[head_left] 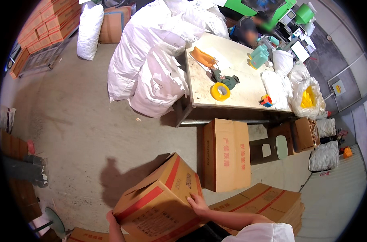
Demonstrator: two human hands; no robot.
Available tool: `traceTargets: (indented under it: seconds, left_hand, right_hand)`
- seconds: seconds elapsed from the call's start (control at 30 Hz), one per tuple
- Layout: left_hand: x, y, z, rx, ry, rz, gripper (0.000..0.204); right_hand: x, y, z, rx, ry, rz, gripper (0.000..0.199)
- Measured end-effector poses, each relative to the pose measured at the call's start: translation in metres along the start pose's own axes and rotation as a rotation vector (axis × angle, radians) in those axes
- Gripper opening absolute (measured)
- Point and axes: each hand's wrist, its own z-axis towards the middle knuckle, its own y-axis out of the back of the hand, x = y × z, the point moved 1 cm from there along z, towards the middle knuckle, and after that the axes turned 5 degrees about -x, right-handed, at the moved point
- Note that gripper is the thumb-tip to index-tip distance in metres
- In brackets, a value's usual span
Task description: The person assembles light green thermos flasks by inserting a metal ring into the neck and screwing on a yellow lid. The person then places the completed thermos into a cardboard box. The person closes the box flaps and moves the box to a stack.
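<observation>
Close in front of me a brown cardboard box (pixel 163 205) with red stripes is tilted, held between my two hands. My left hand (pixel 111 218) grips its left lower edge, with most of the fingers hidden. On the right, my right hand (pixel 199 205) presses against the side of the box, its fingers partly bent round the edge. The top flaps look folded in, with a dark gap along one of them. To the right of it stands another cardboard box (pixel 228 155) with red print on its top.
Flat cardboard sheets (pixel 264 201) are stacked at lower right. Ahead, a wooden table (pixel 232 92) carries yellow tape (pixel 220 92), dark gloves (pixel 226 79) and teal bottles (pixel 258 56). Large white sacks (pixel 159 84) lean against it. A person (pixel 246 32) is behind the table. A stool (pixel 281 147) stands right.
</observation>
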Motion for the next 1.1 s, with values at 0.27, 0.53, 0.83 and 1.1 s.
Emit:
traceTargets:
  seconds: [0.27, 0.53, 0.83, 1.1]
  left_hand:
    - [0.001, 0.012, -0.006, 0.025, -0.086, -0.005, 0.034]
    - [-0.014, -0.03, -0.016, -0.126, -0.121, 0.017, 0.035]
    - [0.003, -0.027, -0.029, -0.097, -0.251, 0.029, 0.037]
    - [0.026, -0.041, -0.081, -0.14, -0.506, 0.232, 0.03]
  right_hand:
    - [-0.071, -0.019, 0.009, -0.048, -0.657, 0.186, 0.096]
    - [-0.053, -0.003, 0.036, -0.1, -0.721, 0.241, 0.098]
    - [-0.096, -0.001, 0.021, -0.102, -0.684, 0.13, 0.084]
    - [-0.118, 0.011, 0.022, 0.046, -0.728, 0.416, 0.073]
